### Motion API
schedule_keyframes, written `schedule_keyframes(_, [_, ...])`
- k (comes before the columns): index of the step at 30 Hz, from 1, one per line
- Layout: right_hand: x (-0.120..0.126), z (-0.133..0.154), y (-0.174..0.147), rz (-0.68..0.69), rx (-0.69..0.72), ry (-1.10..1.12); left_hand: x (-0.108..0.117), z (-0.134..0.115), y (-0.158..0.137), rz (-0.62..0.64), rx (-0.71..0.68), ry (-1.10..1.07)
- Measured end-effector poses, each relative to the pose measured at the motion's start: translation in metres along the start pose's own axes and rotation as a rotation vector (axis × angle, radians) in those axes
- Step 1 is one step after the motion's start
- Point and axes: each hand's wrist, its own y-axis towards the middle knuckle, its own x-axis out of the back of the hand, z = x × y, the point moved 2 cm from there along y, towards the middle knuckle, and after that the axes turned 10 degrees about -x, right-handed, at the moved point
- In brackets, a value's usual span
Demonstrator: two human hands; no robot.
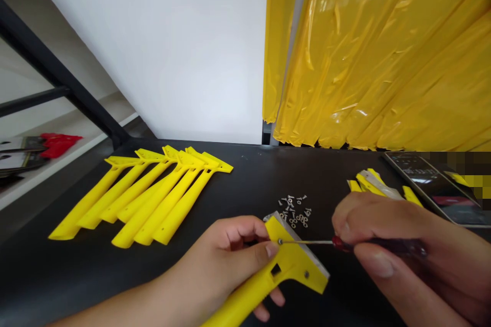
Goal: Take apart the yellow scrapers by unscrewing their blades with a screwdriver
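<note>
My left hand (240, 253) is closed around the head of a yellow scraper (293, 260), thumb on its face near a screw. A grey blade strip (312, 255) runs along the scraper's far edge. My right hand (406, 245) grips a screwdriver (341, 243) with a dark red handle, partly hidden by the fingers. The screwdriver's thin shaft reaches left, its tip at the upper screw (280, 241). A second screw (306, 274) sits lower on the scraper head. Beyond the scraper lies a loose pile of small screws and nuts (294, 213).
Several yellow scraper handles (153, 194) lie side by side on the black table (253, 179) at left. Behind my right hand are yellow and grey pieces (374, 181) and a phone (422, 184). Yellow plastic sheeting (383, 61) and a white panel (192, 51) stand at the back.
</note>
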Motion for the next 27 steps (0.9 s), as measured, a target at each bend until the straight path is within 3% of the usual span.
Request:
schedule_keyframes(5, [-0.002,0.001,-0.003,0.009,0.068,-0.076,0.0,0.001,0.001,-0.031,-0.015,-0.014])
schedule_keyframes(11, [0.004,0.0,-0.003,0.113,0.331,-0.467,0.003,-0.006,0.003,-0.154,-0.071,0.002])
schedule_keyframes(16, [-0.002,0.013,-0.004,-0.053,0.376,-0.642,0.008,-0.01,0.004,-0.195,-0.133,0.05])
schedule_keyframes(21, [-0.008,0.018,-0.005,-0.086,0.33,-0.723,0.013,-0.008,0.0,-0.23,-0.237,0.112])
schedule_keyframes(27, [-0.014,0.017,-0.002,-0.085,0.357,-0.661,0.019,-0.011,-0.002,-0.297,-0.373,0.212])
